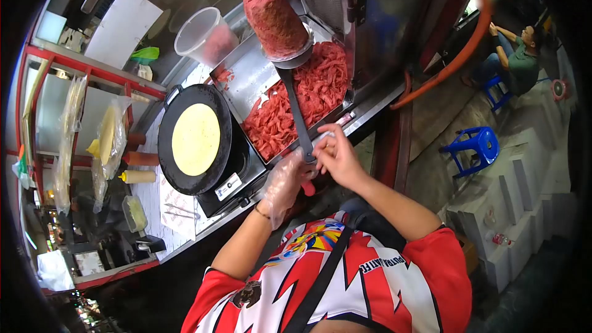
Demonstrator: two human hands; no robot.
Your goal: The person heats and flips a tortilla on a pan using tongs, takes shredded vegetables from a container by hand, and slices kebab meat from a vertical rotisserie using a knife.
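Note:
My left hand (287, 179), in a clear plastic glove, is closed around the handle end of a long knife (296, 108). The knife's dark blade lies over a metal tray (246, 86) of shaved red meat (308, 98), its tip beneath the meat cone (274, 21). A pinkish-red end (309, 189) sticks out below the glove. My bare right hand (339, 157) touches the glove near the blade's base, fingers curled in a pinch; what they grip is hidden. On the black griddle (165, 148) to the left lies a round yellow flatbread (196, 139).
A clear plastic tub (200, 34) with red meat stands behind the tray. Bagged flatbreads (111, 139) hang from the red frame at left, near a sauce bottle (137, 177). An orange hose (462, 61) curves at right; beyond are a blue stool (475, 148) and a seated person (524, 61).

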